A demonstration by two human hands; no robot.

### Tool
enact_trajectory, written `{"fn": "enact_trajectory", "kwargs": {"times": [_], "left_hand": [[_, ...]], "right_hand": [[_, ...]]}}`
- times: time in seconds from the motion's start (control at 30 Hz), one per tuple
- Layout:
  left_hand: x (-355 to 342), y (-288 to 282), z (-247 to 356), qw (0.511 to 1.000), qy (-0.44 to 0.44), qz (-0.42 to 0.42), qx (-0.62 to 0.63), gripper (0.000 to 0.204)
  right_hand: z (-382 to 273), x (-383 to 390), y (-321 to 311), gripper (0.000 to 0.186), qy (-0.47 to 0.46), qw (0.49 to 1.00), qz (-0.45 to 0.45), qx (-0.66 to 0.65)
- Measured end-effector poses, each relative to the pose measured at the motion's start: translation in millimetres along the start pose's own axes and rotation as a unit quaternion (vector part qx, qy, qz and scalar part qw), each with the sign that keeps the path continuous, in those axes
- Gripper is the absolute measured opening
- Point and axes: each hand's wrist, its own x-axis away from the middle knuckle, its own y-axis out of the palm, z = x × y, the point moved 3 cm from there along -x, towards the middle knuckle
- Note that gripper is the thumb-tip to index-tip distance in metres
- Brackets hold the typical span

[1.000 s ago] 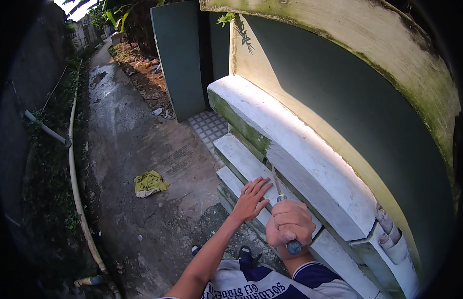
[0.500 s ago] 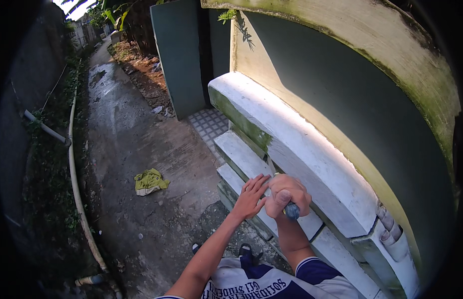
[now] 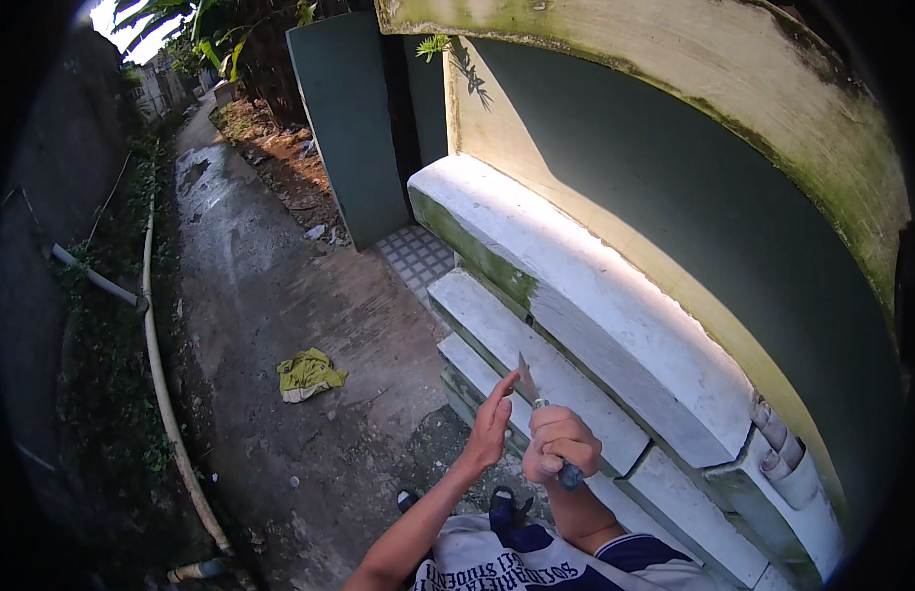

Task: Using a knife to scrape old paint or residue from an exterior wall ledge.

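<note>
My right hand is wrapped round the dark handle of a bladed hand tool. Its short metal blade narrows to a point aimed up and away from me; whether it is a knife or a scraper I cannot tell. Beside the blade, my left hand is held with its fingers stretched out, the fingertips close to the metal; contact is unclear. Both hands are over the stepped white ledges of a wall, whose green-stained faces drop between the steps. The thick top ledge lies just beyond them.
A yellow-green cloth lies on the concrete path to the left. Long pipes run along the weedy left edge. Ahead stand a grey-green gate panel and a tiled patch. Short pipe stubs poke from the wall at right.
Both hands have drawn back toward me, and the blade has come away from the gap under the top ledge. My left hand has lifted off the ledge and turned on edge.
</note>
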Motion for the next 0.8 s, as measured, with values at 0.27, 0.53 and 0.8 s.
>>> {"fn": "enact_trajectory", "kwargs": {"times": [0.27, 0.53, 0.8], "left_hand": [[29, 17, 36, 0.749, -0.327, -0.101, 0.567, 0.074], [30, 20, 42, 0.763, -0.339, -0.064, 0.546, 0.047], [24, 5, 52, 0.806, -0.315, -0.026, 0.500, 0.030]], "right_hand": [[2, 46, -18, 0.051, 0.035, 0.993, 0.030, 0.104], [4, 58, -31, 0.041, 0.141, 0.984, -0.019, 0.111], [-31, 36, -50, 0.024, 0.235, 0.953, -0.110, 0.158]]}}
